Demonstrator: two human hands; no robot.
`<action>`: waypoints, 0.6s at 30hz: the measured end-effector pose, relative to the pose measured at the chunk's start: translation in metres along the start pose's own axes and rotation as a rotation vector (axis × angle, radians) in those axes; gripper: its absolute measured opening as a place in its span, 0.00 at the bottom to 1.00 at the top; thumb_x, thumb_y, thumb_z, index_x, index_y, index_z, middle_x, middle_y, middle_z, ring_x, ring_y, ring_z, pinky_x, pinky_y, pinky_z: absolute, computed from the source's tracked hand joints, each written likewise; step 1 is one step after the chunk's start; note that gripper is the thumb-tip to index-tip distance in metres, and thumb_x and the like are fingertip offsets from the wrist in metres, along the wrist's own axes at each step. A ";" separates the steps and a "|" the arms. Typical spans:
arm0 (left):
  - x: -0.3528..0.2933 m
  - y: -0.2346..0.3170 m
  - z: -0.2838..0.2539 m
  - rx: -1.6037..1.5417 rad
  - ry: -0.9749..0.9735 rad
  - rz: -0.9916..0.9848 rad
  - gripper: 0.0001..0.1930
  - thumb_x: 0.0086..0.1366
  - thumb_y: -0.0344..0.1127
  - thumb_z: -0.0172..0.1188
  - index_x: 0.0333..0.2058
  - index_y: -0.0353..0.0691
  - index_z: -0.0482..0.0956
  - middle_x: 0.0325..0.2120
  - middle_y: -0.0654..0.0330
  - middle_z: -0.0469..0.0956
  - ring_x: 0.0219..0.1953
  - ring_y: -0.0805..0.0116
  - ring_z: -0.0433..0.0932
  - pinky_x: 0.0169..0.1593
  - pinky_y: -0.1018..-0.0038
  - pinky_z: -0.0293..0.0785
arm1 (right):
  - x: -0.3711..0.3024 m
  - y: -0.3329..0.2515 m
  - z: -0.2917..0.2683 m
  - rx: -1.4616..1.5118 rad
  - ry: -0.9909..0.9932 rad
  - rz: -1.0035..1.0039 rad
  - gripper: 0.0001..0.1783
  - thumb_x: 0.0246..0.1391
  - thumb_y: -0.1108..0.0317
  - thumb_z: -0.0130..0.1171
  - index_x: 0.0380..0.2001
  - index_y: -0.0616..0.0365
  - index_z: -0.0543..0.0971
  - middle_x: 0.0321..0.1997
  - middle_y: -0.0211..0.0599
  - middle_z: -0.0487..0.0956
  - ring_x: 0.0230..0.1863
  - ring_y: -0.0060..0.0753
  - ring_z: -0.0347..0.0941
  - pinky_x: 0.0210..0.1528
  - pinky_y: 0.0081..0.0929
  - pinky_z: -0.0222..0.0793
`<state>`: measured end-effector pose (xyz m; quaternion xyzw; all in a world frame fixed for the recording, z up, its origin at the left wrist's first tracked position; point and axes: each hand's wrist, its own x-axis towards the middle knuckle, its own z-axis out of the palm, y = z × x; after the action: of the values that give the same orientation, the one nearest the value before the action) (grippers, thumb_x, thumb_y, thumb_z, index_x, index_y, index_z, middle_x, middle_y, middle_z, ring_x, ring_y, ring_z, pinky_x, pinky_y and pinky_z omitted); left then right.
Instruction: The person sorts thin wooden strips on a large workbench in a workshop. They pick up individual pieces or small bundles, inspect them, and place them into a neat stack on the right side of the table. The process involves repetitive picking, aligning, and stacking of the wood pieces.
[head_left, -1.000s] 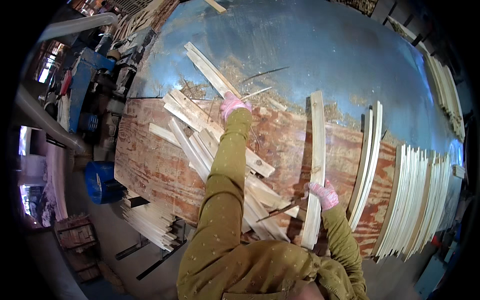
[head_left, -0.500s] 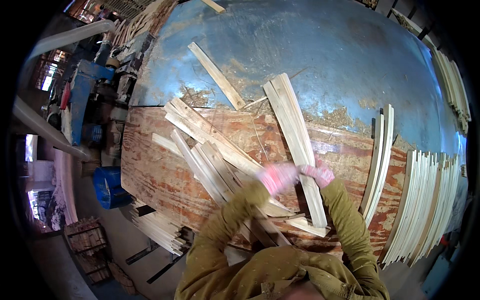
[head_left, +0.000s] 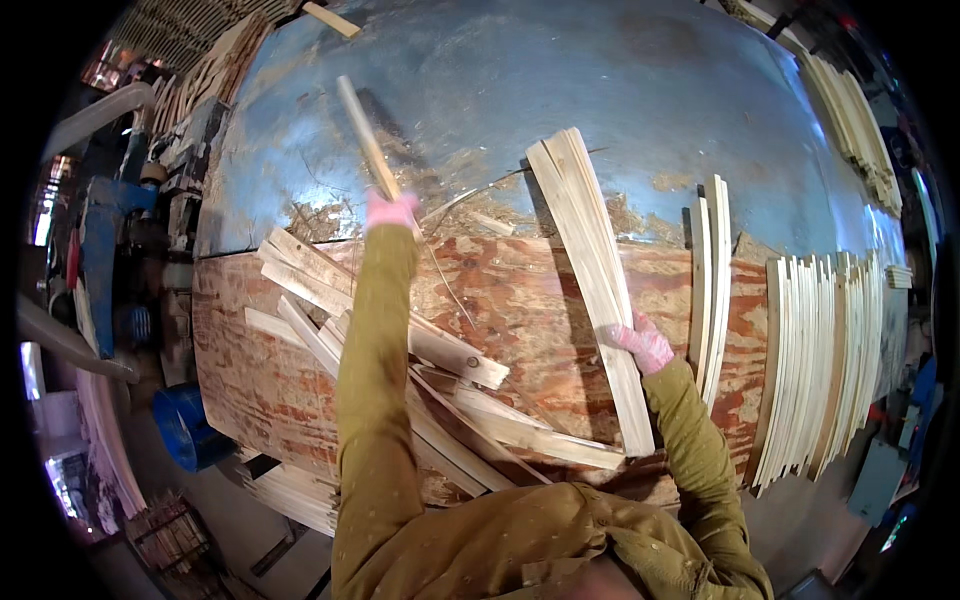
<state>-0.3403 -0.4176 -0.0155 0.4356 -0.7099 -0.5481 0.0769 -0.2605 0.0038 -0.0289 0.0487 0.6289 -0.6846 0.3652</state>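
My left hand [head_left: 392, 210], in a pinkish glove and somewhat blurred, reaches far forward and is closed around the near end of a wooden slat [head_left: 366, 132]. That slat points away from me, and its shadow falls beside it on the blue surface. My right hand [head_left: 643, 345], gloved in pink and white, grips the right edge of a bundle of pale wooden strips [head_left: 588, 255] lying lengthwise on the table. Beneath and beside my left forearm lies a loose, crossed pile of wooden slats [head_left: 455, 358].
Two or three strips [head_left: 712, 280] lie right of my right hand, with a broad row of strips [head_left: 820, 360] beyond. Sawdust and splinters [head_left: 320, 218] litter the seam between the blue surface [head_left: 640, 90] and the worn plywood [head_left: 250, 350]. Machinery [head_left: 105, 250] and a blue bucket [head_left: 190, 428] stand left.
My left hand has left the bundle, moved forward and left, and taken hold of the slat that lay on the blue surface. My right hand stays on the bundle. The view has shifted.
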 end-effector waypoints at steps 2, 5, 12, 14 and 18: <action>-0.118 0.019 0.007 -0.177 -0.192 -0.172 0.22 0.61 0.20 0.50 0.55 0.34 0.62 0.23 0.56 0.71 0.25 0.71 0.73 0.23 0.80 0.71 | -0.003 -0.015 0.004 -0.184 0.021 -0.060 0.48 0.47 0.43 0.65 0.61 0.67 0.63 0.53 0.45 0.75 0.53 0.34 0.71 0.58 0.29 0.63; -0.217 -0.071 0.044 -0.277 -0.617 -0.297 0.37 0.56 0.30 0.66 0.62 0.37 0.56 0.45 0.52 0.74 0.41 0.60 0.76 0.51 0.64 0.74 | 0.017 0.010 0.025 -0.128 0.128 -0.100 0.50 0.47 0.39 0.62 0.63 0.65 0.60 0.55 0.49 0.74 0.55 0.37 0.70 0.58 0.32 0.63; -0.325 -0.106 0.077 -0.589 -0.852 -0.431 0.21 0.54 0.25 0.66 0.47 0.37 0.71 0.33 0.56 0.78 0.33 0.59 0.81 0.34 0.64 0.84 | -0.058 0.002 0.018 -0.065 0.180 -0.012 0.37 0.52 0.55 0.65 0.59 0.65 0.65 0.44 0.44 0.80 0.45 0.34 0.75 0.50 0.29 0.70; -0.335 -0.103 0.058 -0.849 -0.813 -0.389 0.22 0.53 0.28 0.68 0.45 0.37 0.70 0.28 0.56 0.76 0.28 0.58 0.80 0.31 0.61 0.84 | -0.097 -0.005 -0.001 0.138 0.135 -0.054 0.33 0.52 0.61 0.65 0.56 0.66 0.66 0.42 0.42 0.80 0.42 0.31 0.76 0.47 0.26 0.73; -0.334 -0.128 0.037 -0.782 -0.910 -0.379 0.21 0.56 0.38 0.66 0.44 0.35 0.70 0.28 0.53 0.76 0.28 0.56 0.80 0.31 0.60 0.82 | -0.157 -0.002 -0.036 0.410 0.168 -0.143 0.25 0.54 0.70 0.62 0.54 0.60 0.68 0.38 0.44 0.80 0.31 0.35 0.78 0.32 0.35 0.80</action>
<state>-0.0907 -0.1595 -0.0149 0.2168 -0.3290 -0.9017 -0.1779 -0.1614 0.1053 0.0477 0.1341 0.5067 -0.8158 0.2446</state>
